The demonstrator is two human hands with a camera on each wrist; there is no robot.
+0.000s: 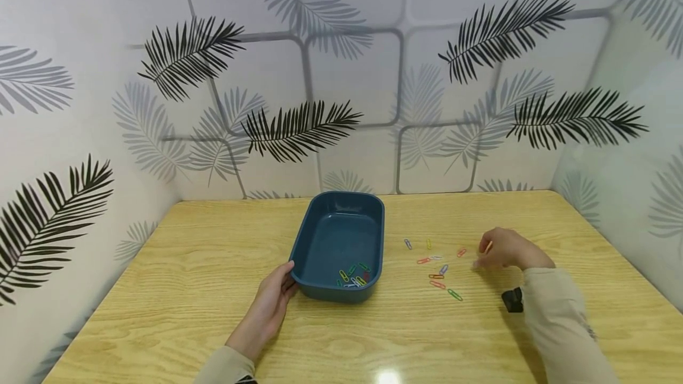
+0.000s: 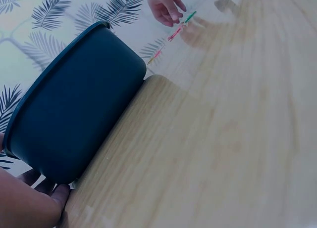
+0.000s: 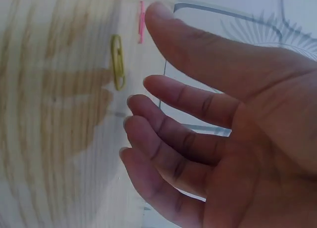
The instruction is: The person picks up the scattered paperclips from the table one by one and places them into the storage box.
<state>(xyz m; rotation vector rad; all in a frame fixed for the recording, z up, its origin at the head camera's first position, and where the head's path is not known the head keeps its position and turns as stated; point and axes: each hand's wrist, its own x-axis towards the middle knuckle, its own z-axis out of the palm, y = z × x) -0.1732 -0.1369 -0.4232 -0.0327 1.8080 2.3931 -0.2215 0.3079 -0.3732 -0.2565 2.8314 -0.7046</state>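
A dark blue plastic tray [image 1: 337, 294] rests on the table, with several paper clips [image 1: 353, 281] in green, yellow, white and red at its near end. My left hand [image 1: 274, 298] grips the tray's near left corner, thumb at the rim and fingers against the outer wall. To the right of the tray lie loose paper clips, among them a green one [image 1: 455, 294] and a pink one [image 1: 461, 252]. Over the wood beside them hovers my right hand [image 1: 509, 248]; in the right wrist view its fingers are loosely bent and hold nothing. A yellow paper clip [image 3: 118, 62] lies near those fingertips.
The wooden table [image 1: 176, 265] meets a wall [image 1: 363, 88] with a leaf pattern at its back edge. A small black object [image 1: 513, 300] shows beside the right sleeve [image 1: 557, 313].
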